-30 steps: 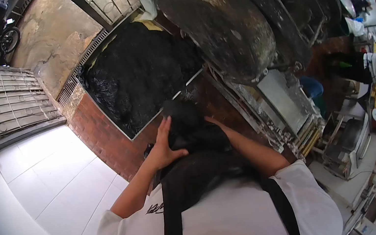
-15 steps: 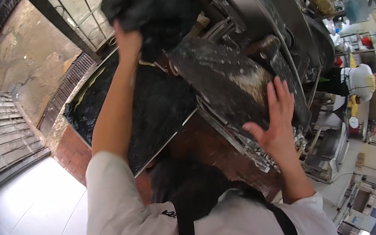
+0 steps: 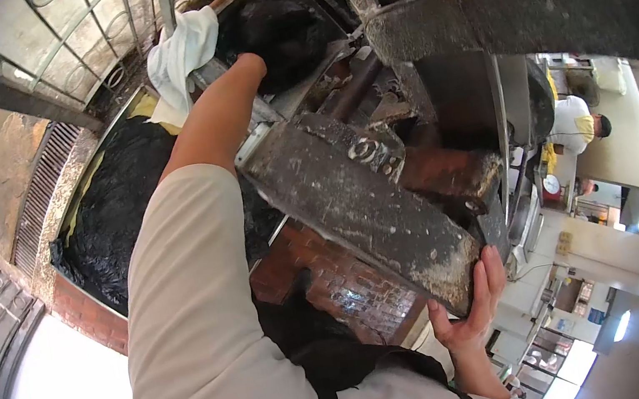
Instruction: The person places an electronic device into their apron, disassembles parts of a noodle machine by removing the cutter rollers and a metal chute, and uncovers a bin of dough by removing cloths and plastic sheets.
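My left arm reaches forward over the worn dark metal machine part, and my left hand (image 3: 252, 65) is mostly hidden at a black plastic bundle (image 3: 282, 35) in a tray-like recess. Whether its fingers grip the bundle cannot be made out. Low on the right, my right hand (image 3: 477, 308) rests against the end of the scuffed dark metal part (image 3: 363, 209), fingers extended and thumb apart. A white cloth (image 3: 182, 58) hangs beside my left forearm. Black plastic sheeting (image 3: 113, 204) covers a framed tray left of my arm.
A thick dark metal bar (image 3: 526, 17) crosses the upper right. Metal grille bars (image 3: 81, 36) stand at the upper left. Red brick floor (image 3: 351, 287) shows beneath the machine. Another person (image 3: 573, 125) in a white shirt stands farther off at the right.
The black bundle, earlier raised in my left hand, now lies in the recess. My right hand has shifted down along the metal part. The view has moved closer to the machine, and the white cloth shows again.
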Available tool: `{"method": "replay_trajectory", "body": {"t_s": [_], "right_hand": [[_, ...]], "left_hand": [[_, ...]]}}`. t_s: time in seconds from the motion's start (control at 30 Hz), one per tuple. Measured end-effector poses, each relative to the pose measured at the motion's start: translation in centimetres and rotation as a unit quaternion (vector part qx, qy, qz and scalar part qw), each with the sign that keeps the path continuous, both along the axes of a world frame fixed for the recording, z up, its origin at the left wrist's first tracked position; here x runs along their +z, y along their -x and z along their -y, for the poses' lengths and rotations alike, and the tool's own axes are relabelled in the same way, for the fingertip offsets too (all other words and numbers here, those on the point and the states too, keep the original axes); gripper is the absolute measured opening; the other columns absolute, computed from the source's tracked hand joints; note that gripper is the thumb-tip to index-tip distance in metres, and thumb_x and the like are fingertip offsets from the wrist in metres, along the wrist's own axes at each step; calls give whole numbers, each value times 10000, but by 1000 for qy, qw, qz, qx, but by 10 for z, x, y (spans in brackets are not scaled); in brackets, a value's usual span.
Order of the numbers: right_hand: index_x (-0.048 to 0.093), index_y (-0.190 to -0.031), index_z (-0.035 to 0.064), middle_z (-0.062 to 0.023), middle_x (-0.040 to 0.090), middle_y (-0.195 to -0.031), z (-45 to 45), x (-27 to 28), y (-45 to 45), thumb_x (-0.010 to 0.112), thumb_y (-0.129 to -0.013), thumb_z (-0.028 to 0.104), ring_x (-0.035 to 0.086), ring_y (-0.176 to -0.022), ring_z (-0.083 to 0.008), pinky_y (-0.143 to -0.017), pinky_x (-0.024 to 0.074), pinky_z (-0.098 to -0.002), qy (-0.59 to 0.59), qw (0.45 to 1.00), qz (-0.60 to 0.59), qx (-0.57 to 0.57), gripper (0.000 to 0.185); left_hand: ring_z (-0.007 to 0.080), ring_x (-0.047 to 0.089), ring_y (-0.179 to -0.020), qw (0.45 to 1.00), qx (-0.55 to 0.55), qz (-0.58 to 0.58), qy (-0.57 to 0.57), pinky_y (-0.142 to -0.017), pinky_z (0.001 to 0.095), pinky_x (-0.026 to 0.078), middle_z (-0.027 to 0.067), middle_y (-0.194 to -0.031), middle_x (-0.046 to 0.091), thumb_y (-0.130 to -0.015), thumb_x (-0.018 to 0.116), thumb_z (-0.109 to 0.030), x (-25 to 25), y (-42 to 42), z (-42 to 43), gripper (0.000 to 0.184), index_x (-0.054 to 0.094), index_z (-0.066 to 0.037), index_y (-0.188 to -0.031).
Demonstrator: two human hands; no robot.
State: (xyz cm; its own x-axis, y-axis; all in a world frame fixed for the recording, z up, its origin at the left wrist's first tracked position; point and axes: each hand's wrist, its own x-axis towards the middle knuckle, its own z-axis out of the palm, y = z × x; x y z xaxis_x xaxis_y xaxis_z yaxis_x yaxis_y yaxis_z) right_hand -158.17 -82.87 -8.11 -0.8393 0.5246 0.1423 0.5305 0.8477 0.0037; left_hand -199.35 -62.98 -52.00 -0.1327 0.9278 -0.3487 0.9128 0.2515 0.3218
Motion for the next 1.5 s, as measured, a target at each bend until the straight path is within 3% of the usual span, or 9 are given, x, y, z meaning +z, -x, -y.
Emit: {"method": "replay_trajectory", "body": {"t_s": [0.23, 0.27, 0.33, 0.43, 0.5, 0.57, 0.7, 1.03, 1.5], "right_hand": [[390, -1420, -33, -283, 398, -1453, 0, -1, -4, 716, -817, 298, 393, -1345, -440, -1117, 289, -543, 14, 1000, -17, -18, 761], [389, -1421, -35, -281, 396, -1457, 0, -3, -5, 715, -824, 307, 390, -1348, -436, -1120, 286, -540, 27, 999, -23, -16, 761], [389, -1424, -37, -275, 392, -1463, 1, -1, -9, 707, -838, 336, 387, -1351, -430, -1122, 285, -537, 18, 999, -4, -37, 764], [389, -1428, -43, -266, 385, -1473, 1, -3, -7, 685, -862, 385, 384, -1355, -425, -1125, 283, -534, -11, 999, 3, -37, 769], [374, -1437, -40, -259, 391, -1472, 2, -3, -7, 657, -895, 421, 383, -1357, -428, -1126, 282, -536, -31, 999, 12, -29, 765], [366, -1442, -36, -257, 394, -1471, 3, -3, -8, 642, -912, 438, 383, -1357, -428, -1128, 279, -537, -53, 998, 20, -25, 763], [356, -1451, -19, -247, 393, -1475, 3, 0, -7, 617, -926, 483, 384, -1366, -411, -1132, 281, -531, -77, 995, 48, -39, 771], [393, -1431, -38, -231, 421, -1463, 0, -8, -5, 622, -931, 455, 408, -1349, -401, -1121, 296, -518, -85, 996, 5, -14, 738], [388, -1418, -48, -288, 410, -1439, -1, -10, -9, 582, -951, 423, 419, -1328, -435, -1099, 319, -540, -77, 997, -16, 20, 691]], "left_hand": [[350, 619, -1122, 985, -112, 34, 128, -902, 467, 520, 188, -1227, 636, -790, 717, -250, 81, -18, 38, 382, 710, -67, -1126], [365, 591, -1150, 983, -28, 115, 138, -915, 470, 507, 197, -1234, 624, -797, 713, -268, 114, -18, 62, 365, 706, -54, -1093], [359, 572, -1148, 895, 15, 219, -388, -910, 466, 500, 192, -1210, 629, -871, 656, -207, 121, -19, 135, 224, 692, -37, -1011], [289, 609, -1080, 679, 473, 416, -376, -955, 408, 477, 153, -1115, 653, -882, 695, -202, 124, -36, 253, 237, 686, -49, -1061], [291, 614, -1039, 648, 626, 249, -355, -915, 398, 488, 162, -1084, 640, -834, 746, -178, 33, -37, 321, 349, 659, -25, -1135], [370, 555, -1126, 715, 677, -7, -177, -947, 462, 475, 232, -1182, 565, -738, 834, -319, -83, -44, 413, 675, 554, 7, -1257], [414, 514, -1182, 656, 747, -4, 103, -980, 516, 456, 211, -1293, 477, -695, 860, -357, -125, -36, 504, 836, 448, -29, -1345], [373, 598, -1027, 815, 576, -3, 60, -811, 483, 509, 157, -1086, 615, -832, 711, -195, -169, -35, 543, 204, 641, -38, -941], [402, 617, -975, 790, 609, 70, -11, -851, 477, 502, 176, -1008, 642, -811, 731, -264, -174, -64, 530, 292, 642, -31, -963]]}}
